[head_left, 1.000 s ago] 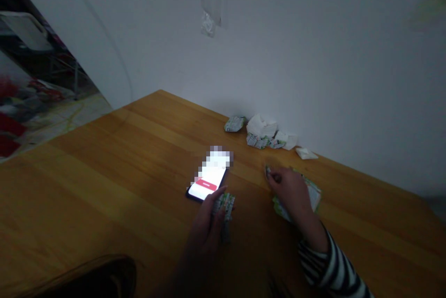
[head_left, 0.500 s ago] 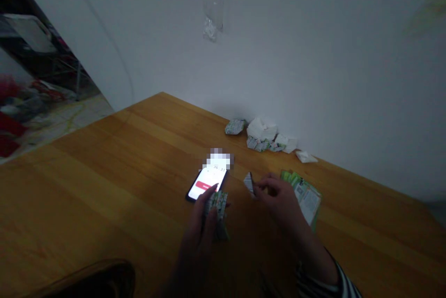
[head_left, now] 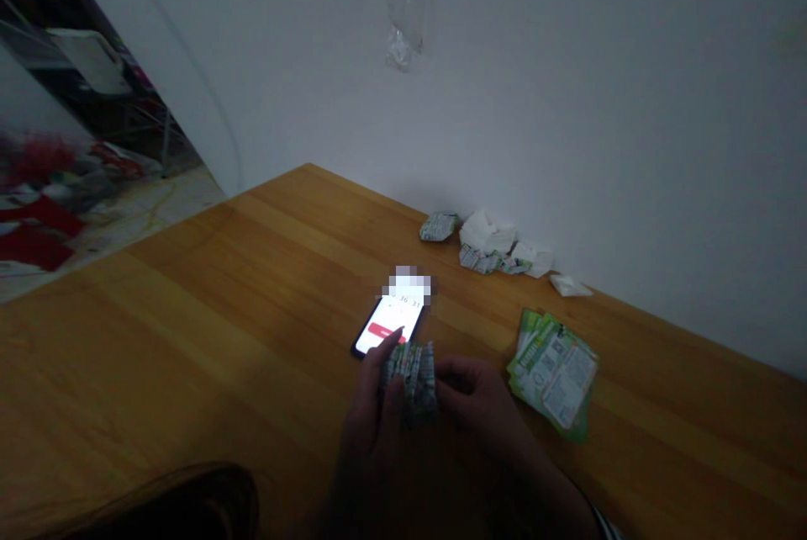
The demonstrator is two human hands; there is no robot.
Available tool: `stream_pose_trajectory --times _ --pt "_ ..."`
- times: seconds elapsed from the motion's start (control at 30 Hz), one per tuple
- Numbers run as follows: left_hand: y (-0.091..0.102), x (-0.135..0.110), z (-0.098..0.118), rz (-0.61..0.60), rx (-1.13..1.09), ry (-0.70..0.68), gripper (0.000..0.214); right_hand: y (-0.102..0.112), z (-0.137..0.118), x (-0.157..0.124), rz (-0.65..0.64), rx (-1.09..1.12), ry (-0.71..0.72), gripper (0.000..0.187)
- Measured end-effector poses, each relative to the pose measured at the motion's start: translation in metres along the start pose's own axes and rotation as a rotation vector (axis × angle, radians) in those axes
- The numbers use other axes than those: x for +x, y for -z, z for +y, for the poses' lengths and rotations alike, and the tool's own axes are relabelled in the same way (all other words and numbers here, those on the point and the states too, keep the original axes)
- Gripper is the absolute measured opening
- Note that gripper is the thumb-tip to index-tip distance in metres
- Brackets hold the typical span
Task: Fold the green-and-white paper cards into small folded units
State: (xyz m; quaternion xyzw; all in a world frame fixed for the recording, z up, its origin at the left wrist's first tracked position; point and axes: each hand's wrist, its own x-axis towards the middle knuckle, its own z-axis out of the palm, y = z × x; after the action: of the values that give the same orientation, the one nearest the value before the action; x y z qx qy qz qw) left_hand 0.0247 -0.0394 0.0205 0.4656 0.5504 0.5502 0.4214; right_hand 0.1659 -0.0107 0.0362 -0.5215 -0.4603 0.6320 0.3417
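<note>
My left hand (head_left: 371, 405) is closed around a small stack of folded green-and-white printed papers (head_left: 411, 373), held just above the wooden table (head_left: 189, 338). My right hand (head_left: 476, 401) has its fingers pinched against the right side of that same stack. A lit phone (head_left: 392, 323) lies on the table just beyond my left fingertips. To the right lies a fanned pile of flat green-and-white leaflets (head_left: 555, 367), a little apart from my right hand.
Crumpled white tissue and folded paper scraps (head_left: 488, 241) lie against the white wall at the table's far edge. A clear plastic bag (head_left: 403, 10) hangs on the wall above. The floor at far left holds cluttered red objects (head_left: 38, 229).
My right hand left the leaflet pile carrying a small folded piece and moved left to meet the stack in my left hand. The leaflet pile now lies uncovered.
</note>
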Motion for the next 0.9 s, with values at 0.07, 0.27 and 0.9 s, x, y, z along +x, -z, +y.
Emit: stream_pose_trajectory --times 0.07,0.27,0.9 --pt "0.001 0.000 0.000 -0.002 0.002 0.003 0.042 0.000 -0.002 -0.001 -0.004 0.007 -0.010 0.037" --pt "0.001 0.001 0.004 -0.003 0.017 0.016 0.042 0.004 -0.003 0.000 -0.024 0.032 -0.008 0.036" --pt "-0.001 0.001 0.002 0.011 -0.004 0.025 0.045 0.007 0.011 0.008 -0.085 0.093 -0.043 0.039"
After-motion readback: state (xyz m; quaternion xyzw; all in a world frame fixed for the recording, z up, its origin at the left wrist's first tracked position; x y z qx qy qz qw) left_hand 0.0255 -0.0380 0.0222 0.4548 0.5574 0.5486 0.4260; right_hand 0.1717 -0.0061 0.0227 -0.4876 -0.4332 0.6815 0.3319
